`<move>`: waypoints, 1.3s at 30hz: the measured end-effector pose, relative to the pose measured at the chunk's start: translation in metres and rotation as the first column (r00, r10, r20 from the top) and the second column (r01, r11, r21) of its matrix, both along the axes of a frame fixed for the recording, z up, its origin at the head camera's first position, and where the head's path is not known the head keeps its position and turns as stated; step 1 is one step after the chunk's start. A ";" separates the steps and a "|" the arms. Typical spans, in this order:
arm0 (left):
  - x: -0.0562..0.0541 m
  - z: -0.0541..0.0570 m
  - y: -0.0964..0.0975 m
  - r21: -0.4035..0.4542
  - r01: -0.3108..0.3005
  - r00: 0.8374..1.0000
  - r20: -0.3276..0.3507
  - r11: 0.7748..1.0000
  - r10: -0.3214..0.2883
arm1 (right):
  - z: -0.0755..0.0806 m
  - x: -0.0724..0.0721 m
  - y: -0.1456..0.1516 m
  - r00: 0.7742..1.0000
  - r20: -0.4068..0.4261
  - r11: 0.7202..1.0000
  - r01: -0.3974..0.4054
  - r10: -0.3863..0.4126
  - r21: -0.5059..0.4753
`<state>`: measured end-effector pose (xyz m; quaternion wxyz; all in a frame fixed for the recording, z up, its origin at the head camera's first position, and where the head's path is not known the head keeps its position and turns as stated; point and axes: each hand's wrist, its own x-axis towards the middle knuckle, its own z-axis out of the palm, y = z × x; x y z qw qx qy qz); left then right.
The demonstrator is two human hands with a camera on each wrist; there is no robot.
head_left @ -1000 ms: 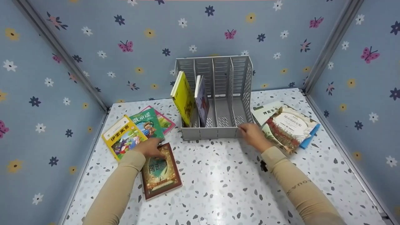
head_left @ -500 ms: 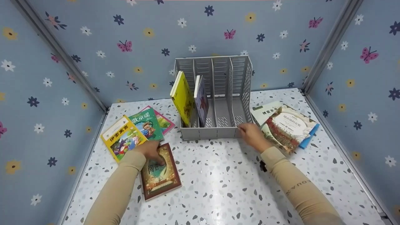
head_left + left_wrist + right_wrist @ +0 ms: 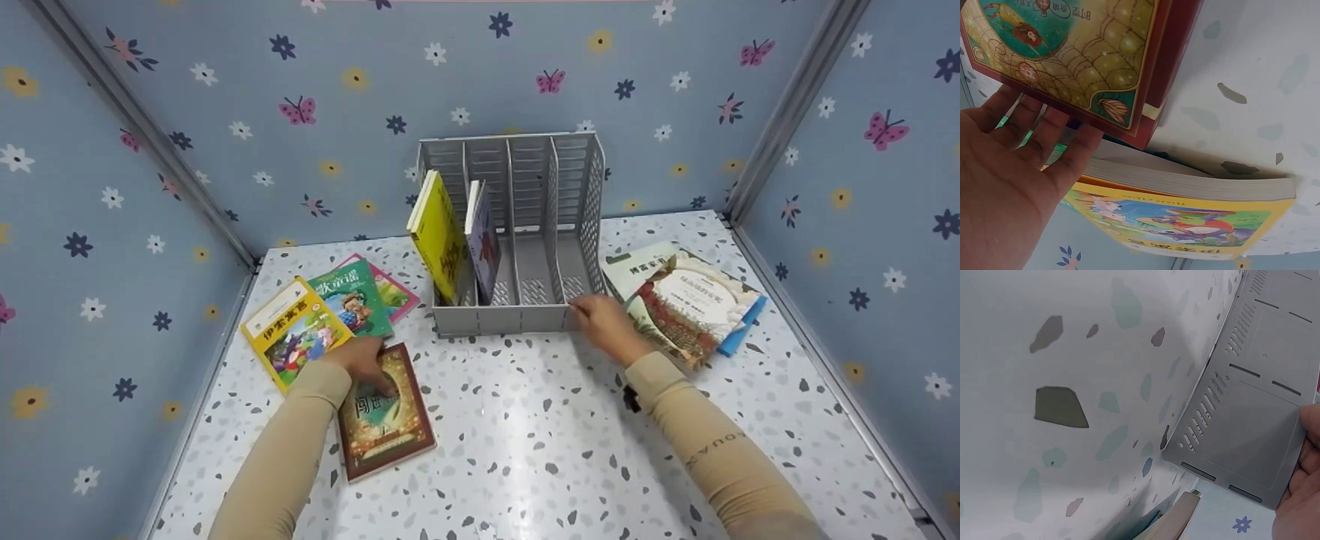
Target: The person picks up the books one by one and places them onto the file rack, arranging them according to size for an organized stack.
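A brown-bordered book (image 3: 390, 439) lies on the table at left of centre. My left hand (image 3: 361, 365) pinches its far edge, with the thumb over the cover. Seen from the left wrist, the fingers (image 3: 1078, 152) reach under the edge of the book (image 3: 1095, 67), their tips hidden. My right hand (image 3: 609, 328) grips the front right corner of a grey file organiser (image 3: 499, 321). The right wrist view shows its fingers (image 3: 1303, 486) at the rim of the organiser's front panel (image 3: 1235, 433). A yellow book (image 3: 435, 244) and a purple book (image 3: 486, 247) stand in its two left compartments.
Left of the organiser lie a yellow picture book (image 3: 281, 330), a green book (image 3: 367, 300) and a pink book (image 3: 401, 296), overlapping. To the right is a pile with a floral-covered book (image 3: 697, 300) and a blue one (image 3: 742, 330). Patterned walls (image 3: 480, 67) enclose the table.
My left hand has shifted slightly on the brown book, its thumb reaching a little further down over the cover. The right hand stays on the organiser's rim, and the books remain in place.
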<state>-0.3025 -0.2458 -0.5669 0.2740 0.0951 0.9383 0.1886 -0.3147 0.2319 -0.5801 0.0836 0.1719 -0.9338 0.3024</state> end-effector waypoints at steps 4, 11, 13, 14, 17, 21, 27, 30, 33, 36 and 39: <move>0.001 0.001 0.001 0.005 0.007 1.000 -0.004 1.000 -0.007 | 0.000 0.000 0.000 1.000 0.012 1.000 0.005 -0.005 -0.002; 0.006 0.009 0.004 0.032 0.018 1.000 -0.007 0.999 -0.018 | 0.000 0.000 0.000 1.000 -0.010 1.000 0.004 -0.003 0.009; 0.008 0.010 0.004 0.041 0.017 1.000 -0.011 0.999 -0.017 | 0.000 0.000 0.000 1.000 -0.027 1.000 0.002 -0.001 0.013; 0.008 0.010 0.004 0.037 0.018 1.000 -0.009 0.999 -0.017 | 0.000 -0.001 0.000 1.000 -0.030 1.000 0.002 -0.001 0.015; 0.009 0.007 0.003 0.020 0.016 1.000 -0.014 1.000 -0.015 | 0.000 0.000 0.000 0.999 -0.033 1.000 0.001 -0.001 0.017; 0.008 0.003 0.001 -0.012 0.008 1.000 -0.015 1.000 -0.008 | -0.001 0.000 -0.001 1.000 -0.028 1.000 0.003 -0.002 0.014; 0.008 0.005 0.001 -0.022 -0.024 0.999 0.040 0.999 0.025 | -0.001 0.000 -0.001 0.999 -0.033 1.000 0.004 -0.004 0.010; 0.009 0.008 0.001 -0.028 -0.022 0.999 0.039 0.999 0.023 | -0.001 -0.001 0.000 0.999 -0.039 1.000 0.004 -0.004 0.012; 0.010 0.008 0.000 -0.034 -0.017 0.999 0.030 0.999 0.018 | -0.001 -0.001 0.000 0.999 -0.036 1.000 0.001 -0.001 0.007; 0.009 0.004 -0.001 -0.052 -0.016 1.000 0.024 0.999 0.018 | -0.001 -0.001 0.000 1.000 -0.019 1.000 0.001 -0.001 0.003; 0.007 0.002 -0.002 -0.056 0.006 1.000 0.012 0.998 -0.006 | -0.001 0.001 0.000 1.000 -0.016 1.000 0.006 -0.006 0.004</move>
